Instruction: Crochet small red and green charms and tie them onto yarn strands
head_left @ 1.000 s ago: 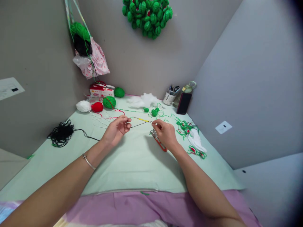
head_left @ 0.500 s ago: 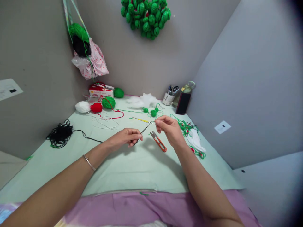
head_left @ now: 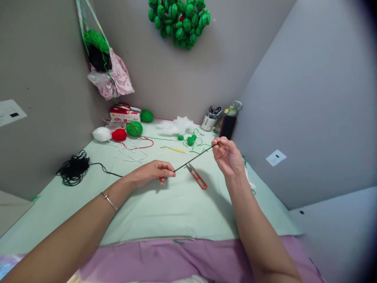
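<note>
A strand of black yarn point(head_left: 195, 158) runs taut on a slant between my two hands above the table. My left hand point(head_left: 156, 171) pinches its lower end, and a short bit sticks out below the fingers. Higher and to the right, my right hand point(head_left: 228, 154) is closed on the other end. Under the strand lie orange-handled thread snips point(head_left: 196, 177), blades pointing away from me. A yellow crochet hook point(head_left: 177, 150) rests just beyond. From the black yarn heap point(head_left: 73, 168) at the left, a line leads toward my left forearm.
White point(head_left: 102, 134), red point(head_left: 119, 135) and green yarn balls point(head_left: 134, 128) sit back left near a box point(head_left: 125, 114). White stuffing point(head_left: 178, 125) and small green pieces point(head_left: 190, 140) lie at the back. A pen cup point(head_left: 209, 121) and a phone point(head_left: 227, 126) stand back right.
My right hand has moved right and slightly up, drawing the black yarn out into a longer straight line. My left hand has hardly moved.
</note>
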A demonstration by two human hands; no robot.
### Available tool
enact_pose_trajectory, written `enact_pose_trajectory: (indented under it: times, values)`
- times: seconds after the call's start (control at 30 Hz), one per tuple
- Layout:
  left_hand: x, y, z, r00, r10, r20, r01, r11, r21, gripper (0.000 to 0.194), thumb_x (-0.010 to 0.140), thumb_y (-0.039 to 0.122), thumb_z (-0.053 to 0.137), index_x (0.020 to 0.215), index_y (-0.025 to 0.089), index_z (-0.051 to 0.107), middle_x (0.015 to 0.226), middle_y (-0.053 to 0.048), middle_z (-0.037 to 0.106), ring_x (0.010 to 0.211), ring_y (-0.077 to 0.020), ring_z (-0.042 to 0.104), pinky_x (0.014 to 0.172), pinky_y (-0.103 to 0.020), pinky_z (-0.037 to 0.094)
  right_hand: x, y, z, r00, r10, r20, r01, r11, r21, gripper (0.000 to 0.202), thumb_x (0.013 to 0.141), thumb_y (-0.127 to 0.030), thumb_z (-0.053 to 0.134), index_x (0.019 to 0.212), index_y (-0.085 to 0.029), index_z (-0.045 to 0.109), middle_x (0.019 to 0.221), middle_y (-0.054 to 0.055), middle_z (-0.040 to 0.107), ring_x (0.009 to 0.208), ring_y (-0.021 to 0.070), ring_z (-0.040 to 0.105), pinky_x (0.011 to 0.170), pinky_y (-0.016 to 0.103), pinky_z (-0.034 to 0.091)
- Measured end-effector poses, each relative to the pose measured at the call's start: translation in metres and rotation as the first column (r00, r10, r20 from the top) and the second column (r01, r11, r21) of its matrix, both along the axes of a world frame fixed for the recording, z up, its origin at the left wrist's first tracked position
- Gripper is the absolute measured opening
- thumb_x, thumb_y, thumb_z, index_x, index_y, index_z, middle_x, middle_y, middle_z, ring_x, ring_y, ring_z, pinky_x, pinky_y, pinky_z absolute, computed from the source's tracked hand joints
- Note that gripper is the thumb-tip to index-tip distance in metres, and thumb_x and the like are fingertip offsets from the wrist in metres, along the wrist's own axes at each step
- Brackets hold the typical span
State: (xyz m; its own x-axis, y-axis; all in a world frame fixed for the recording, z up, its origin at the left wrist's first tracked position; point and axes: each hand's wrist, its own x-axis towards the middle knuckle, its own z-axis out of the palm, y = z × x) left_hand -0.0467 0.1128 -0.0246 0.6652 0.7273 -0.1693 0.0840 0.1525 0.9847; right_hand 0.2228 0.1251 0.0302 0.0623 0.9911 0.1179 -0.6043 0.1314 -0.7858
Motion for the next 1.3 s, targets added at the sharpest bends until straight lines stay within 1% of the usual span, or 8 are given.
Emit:
enact_pose_trajectory:
  times: [0.43,0.67,0.83,0.97,1.07,1.13,1.23,1.3]
  values:
    - [-0.006,0.008,-0.006,0.997,-0.026,-0.077,0.026,1.0,0.008,0.028,0.072,0.042,0.075,0.081,0.017,0.066,0.074,-0.001,0.06,0.057,-0.0105,0.052,0.06,-0.025,0.043,0.026,0.015,-0.003,0.984,-0.148,-0.095,0.148,0.989,-0.005,0.017,0.072,-0.009,0.07,0.068,-0.018,0.056,0.069,-0.003,0.067,0.067,0.006,0.069,0.059,0.009,0.059]
    - [-0.005,0.008,-0.005,0.99,-0.033,-0.136,0.045,0.995,0.087,0.023,0.076,0.04,0.071,0.077,0.017,0.066,0.067,0.001,0.058,0.055,-0.0095,0.045,0.052,-0.022,0.034,0.033,0.016,0.002,0.965,-0.213,-0.155,0.206,0.977,-0.06,0.014,0.074,-0.005,0.064,0.07,-0.016,0.057,0.069,-0.001,0.067,0.067,0.0079,0.07,0.057,0.011,0.06]
    - [-0.007,0.009,-0.006,0.982,-0.019,-0.186,0.04,0.993,0.107,0.024,0.075,0.042,0.071,0.078,0.018,0.07,0.067,0.0,0.062,0.053,-0.0092,0.042,0.049,-0.022,0.03,0.04,0.014,0.005,0.965,-0.209,-0.159,0.207,0.978,-0.03,0.016,0.074,-0.006,0.066,0.07,-0.017,0.055,0.07,-0.002,0.065,0.067,0.0057,0.068,0.057,0.008,0.057]
    - [-0.009,0.008,-0.006,0.968,-0.057,-0.246,0.099,0.982,0.162,0.026,0.077,0.044,0.07,0.081,0.019,0.073,0.072,-0.002,0.066,0.061,-0.0125,0.05,0.053,-0.023,0.034,0.047,0.004,0.013,0.993,-0.119,-0.002,0.119,0.992,0.043,0.017,0.074,-0.013,0.071,0.073,-0.018,0.055,0.075,-0.003,0.065,0.055,0.0009,0.056,0.042,0.004,0.046]
    - [-0.009,0.007,-0.002,0.949,-0.171,-0.266,0.214,0.966,0.145,0.026,0.078,0.044,0.069,0.085,0.02,0.075,0.084,-0.004,0.071,0.077,-0.0172,0.059,0.068,-0.026,0.042,0.052,-0.01,0.022,0.976,-0.11,0.188,0.086,0.987,0.134,0.019,0.071,-0.021,0.077,0.077,-0.02,0.058,0.078,-0.004,0.065,0.052,0.0013,0.049,0.039,0.006,0.04]
    - [-0.009,0.006,0.0,0.948,-0.196,-0.25,0.236,0.961,0.145,0.027,0.078,0.044,0.069,0.091,0.021,0.076,0.093,-0.005,0.072,0.089,-0.02,0.061,0.08,-0.028,0.043,0.056,-0.02,0.026,0.948,-0.138,0.287,0.089,0.98,0.178,0.02,0.07,-0.024,0.078,0.079,-0.021,0.061,0.077,-0.004,0.064,0.05,0.0018,0.045,0.037,0.009,0.036]
    - [-0.008,0.005,0.0,0.968,-0.093,-0.233,0.138,0.973,0.187,0.033,0.08,0.048,0.066,0.1,0.023,0.073,0.101,-0.005,0.07,0.097,-0.0223,0.06,0.086,-0.031,0.041,0.065,-0.033,0.028,0.884,-0.177,0.432,0.1,0.976,0.194,0.019,0.073,-0.027,0.076,0.088,-0.023,0.065,0.07,-0.004,0.059,0.046,0.0026,0.039,0.036,0.013,0.03]
    - [-0.007,0.006,-0.002,0.976,0.001,-0.217,0.044,0.978,0.204,0.037,0.08,0.051,0.065,0.102,0.022,0.072,0.105,-0.006,0.069,0.099,-0.0235,0.059,0.086,-0.033,0.041,0.074,-0.038,0.025,0.798,-0.202,0.568,0.113,0.975,0.189,0.025,0.077,-0.029,0.072,0.101,-0.024,0.067,0.066,-0.004,0.056,0.044,0.0039,0.035,0.038,0.017,0.027]
